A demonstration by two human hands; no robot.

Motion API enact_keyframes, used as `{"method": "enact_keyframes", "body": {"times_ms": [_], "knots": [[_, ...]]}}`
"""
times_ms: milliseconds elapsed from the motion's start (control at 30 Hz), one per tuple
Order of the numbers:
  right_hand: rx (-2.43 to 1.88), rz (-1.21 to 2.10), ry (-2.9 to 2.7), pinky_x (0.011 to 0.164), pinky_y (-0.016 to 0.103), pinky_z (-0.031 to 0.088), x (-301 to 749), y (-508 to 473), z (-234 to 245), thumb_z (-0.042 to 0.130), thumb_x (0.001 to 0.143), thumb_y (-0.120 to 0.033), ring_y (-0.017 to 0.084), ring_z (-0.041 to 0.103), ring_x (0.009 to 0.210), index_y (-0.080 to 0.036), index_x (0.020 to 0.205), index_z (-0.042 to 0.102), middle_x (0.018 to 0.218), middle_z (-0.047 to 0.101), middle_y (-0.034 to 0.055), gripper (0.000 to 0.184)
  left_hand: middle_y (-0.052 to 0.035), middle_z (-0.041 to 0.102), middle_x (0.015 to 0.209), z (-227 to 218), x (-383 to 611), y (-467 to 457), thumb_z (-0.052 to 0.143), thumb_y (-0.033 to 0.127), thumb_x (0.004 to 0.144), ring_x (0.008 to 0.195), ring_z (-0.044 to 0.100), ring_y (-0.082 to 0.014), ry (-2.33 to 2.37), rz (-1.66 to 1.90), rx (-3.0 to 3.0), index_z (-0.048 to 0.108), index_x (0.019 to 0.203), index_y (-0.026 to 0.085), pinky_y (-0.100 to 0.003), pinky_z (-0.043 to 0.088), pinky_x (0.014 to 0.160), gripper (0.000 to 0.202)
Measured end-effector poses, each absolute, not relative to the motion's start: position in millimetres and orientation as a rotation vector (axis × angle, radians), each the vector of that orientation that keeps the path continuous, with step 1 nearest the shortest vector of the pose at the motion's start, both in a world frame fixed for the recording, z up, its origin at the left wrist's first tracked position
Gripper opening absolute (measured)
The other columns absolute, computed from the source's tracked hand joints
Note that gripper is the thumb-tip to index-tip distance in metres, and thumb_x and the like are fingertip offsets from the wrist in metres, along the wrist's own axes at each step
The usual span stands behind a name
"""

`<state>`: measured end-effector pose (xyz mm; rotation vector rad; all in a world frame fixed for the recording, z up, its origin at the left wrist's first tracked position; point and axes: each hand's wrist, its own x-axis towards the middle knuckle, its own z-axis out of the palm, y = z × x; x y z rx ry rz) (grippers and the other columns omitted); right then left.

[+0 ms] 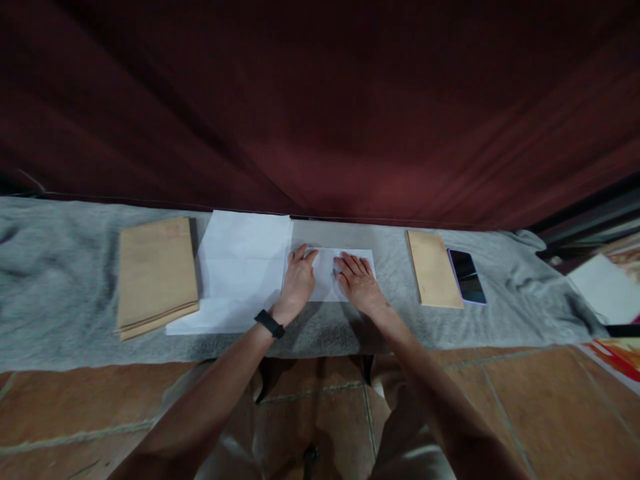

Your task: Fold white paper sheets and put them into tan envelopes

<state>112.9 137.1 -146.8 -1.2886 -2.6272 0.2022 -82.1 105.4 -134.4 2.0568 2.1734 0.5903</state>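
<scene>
A folded white sheet of paper (326, 275) lies flat on the grey cloth in front of me. My left hand (299, 273) presses on its left end, fingers stretched forward. On the right part of the same sheet rests my right hand (359, 279), its fingers spread flat. Just left of my left hand are larger white sheets (243, 267), overlapping, with a faint crease across them. A dark band circles my left wrist.
A stack of brown envelopes (157, 273) lies at the left. To the right are a smaller brown envelope (434, 270) and a phone (467, 277) in a purple case. Grey cloth (520, 293) covers the bench. A dark red curtain (320, 133) hangs behind it.
</scene>
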Motion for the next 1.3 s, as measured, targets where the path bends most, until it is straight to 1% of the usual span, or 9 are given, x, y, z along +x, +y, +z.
{"method": "enact_keyframes", "body": {"times_ms": [100,233,333,400,533,667,833,1033,1300], "knots": [[-1.282,0.202,-2.616,0.124,0.05,0.026,108,134,-148,0.034,0.108,-0.035,0.027,0.039,0.149,-0.019,0.152,0.05,0.162,0.043,0.0096,0.049,-0.0167,0.058,0.145,-135,-83,103,0.037,0.0,0.089,0.134,0.054,-0.0285,2.169,0.578,2.097,0.063,0.134,0.013,-0.048,0.043,0.114,0.054],[-1.3,0.156,-2.625,0.124,0.051,0.025,102,127,-153,0.035,0.108,-0.037,0.028,0.035,0.152,-0.02,0.156,0.044,0.164,0.038,0.0093,0.051,-0.0161,0.056,0.149,-128,-77,96,0.036,0.004,0.093,0.137,0.052,-0.0302,2.218,0.544,2.133,0.064,0.134,0.014,-0.049,0.043,0.113,0.051],[-1.316,0.127,-2.635,0.125,0.052,0.024,101,125,-155,0.033,0.108,-0.035,0.029,0.033,0.152,-0.018,0.157,0.042,0.165,0.037,0.0095,0.052,-0.0157,0.05,0.156,-126,-62,94,0.036,0.015,0.099,0.149,0.039,-0.0313,2.177,0.57,2.187,0.059,0.14,0.013,-0.053,0.033,0.121,0.046],[-1.317,0.111,-2.662,0.125,0.051,0.022,101,124,-155,0.034,0.107,-0.029,0.029,0.033,0.152,-0.015,0.157,0.041,0.165,0.037,0.0105,0.053,-0.0141,0.044,0.16,-129,-50,97,0.035,0.026,0.104,0.153,0.033,-0.028,2.06,0.589,2.228,0.052,0.146,0.012,-0.049,0.029,0.125,0.048],[-1.326,0.076,-2.712,0.126,0.049,0.02,103,124,-155,0.039,0.102,-0.021,0.028,0.031,0.153,-0.012,0.159,0.037,0.165,0.036,0.0116,0.057,-0.0144,0.04,0.163,-141,-31,102,0.032,0.042,0.106,0.155,0.028,-0.0277,2.012,0.529,2.204,0.043,0.154,0.009,-0.047,0.023,0.128,0.059],[-1.351,0.067,-2.698,0.126,0.047,0.021,107,125,-155,0.038,0.101,-0.02,0.027,0.031,0.153,-0.015,0.16,0.035,0.166,0.034,0.0089,0.059,-0.0141,0.037,0.164,-148,-27,104,0.031,0.049,0.105,0.155,0.027,-0.0278,2.068,0.482,2.194,0.036,0.158,0.01,-0.048,0.018,0.129,0.065],[-1.393,0.094,-2.617,0.125,0.048,0.023,116,130,-155,0.034,0.106,-0.027,0.027,0.033,0.152,-0.02,0.159,0.038,0.166,0.034,0.0071,0.054,-0.0154,0.032,0.166,-151,-31,102,0.03,0.049,0.105,0.157,0.023,-0.0277,2.089,0.444,2.229,0.032,0.159,0.007,-0.049,0.016,0.129,0.068],[-1.437,0.112,-2.536,0.123,0.051,0.026,129,136,-157,0.034,0.108,-0.04,0.03,0.037,0.15,-0.022,0.156,0.044,0.165,0.037,0.0093,0.052,-0.015,0.033,0.166,-151,-34,101,0.031,0.041,0.105,0.157,0.022,-0.0285,2.111,0.405,2.222,0.037,0.157,0.01,-0.053,0.014,0.129,0.061],[-1.541,0.078,-2.472,0.122,0.055,0.027,145,144,-156,0.034,0.108,-0.036,0.032,0.04,0.148,-0.014,0.155,0.044,0.162,0.04,0.0147,0.053,-0.0154,0.033,0.166,-152,-34,102,0.032,0.038,0.105,0.157,0.021,-0.0282,2.123,0.393,2.227,0.038,0.157,0.01,-0.054,0.015,0.128,0.059]]}}
